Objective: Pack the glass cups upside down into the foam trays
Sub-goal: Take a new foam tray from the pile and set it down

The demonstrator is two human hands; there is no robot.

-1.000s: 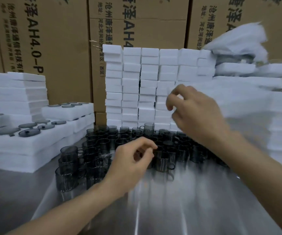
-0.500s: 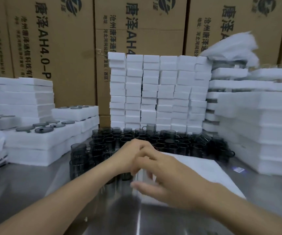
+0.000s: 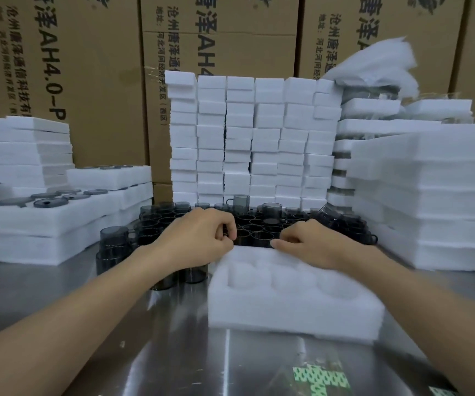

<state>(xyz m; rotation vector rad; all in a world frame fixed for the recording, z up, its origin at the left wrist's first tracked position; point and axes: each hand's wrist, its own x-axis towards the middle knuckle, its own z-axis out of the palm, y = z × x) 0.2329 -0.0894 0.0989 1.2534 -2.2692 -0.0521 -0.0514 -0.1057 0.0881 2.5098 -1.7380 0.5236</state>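
An empty white foam tray (image 3: 293, 307) with several round pockets lies on the steel table in front of me. Behind it stands a dense cluster of dark smoked glass cups (image 3: 259, 227), most of them mouth up. My right hand (image 3: 313, 244) grips the tray's far edge, thumb on top and fingers curled behind it. My left hand (image 3: 202, 241) hovers at the tray's far-left corner over the cups. Its thumb and curled fingers pinch what looks like the rim of a glass cup, mostly hidden under the hand.
Stacks of white foam trays (image 3: 430, 201) rise at right, and small foam blocks (image 3: 253, 138) at the back. Filled trays showing cup bottoms (image 3: 59, 212) are stacked at left. Cardboard boxes (image 3: 87, 67) form a wall behind. More cups (image 3: 113, 241) stand left of my left wrist.
My right hand brought the foam tray from the right-hand stack down onto the table and now holds its far edge. My left hand stayed at the cups.
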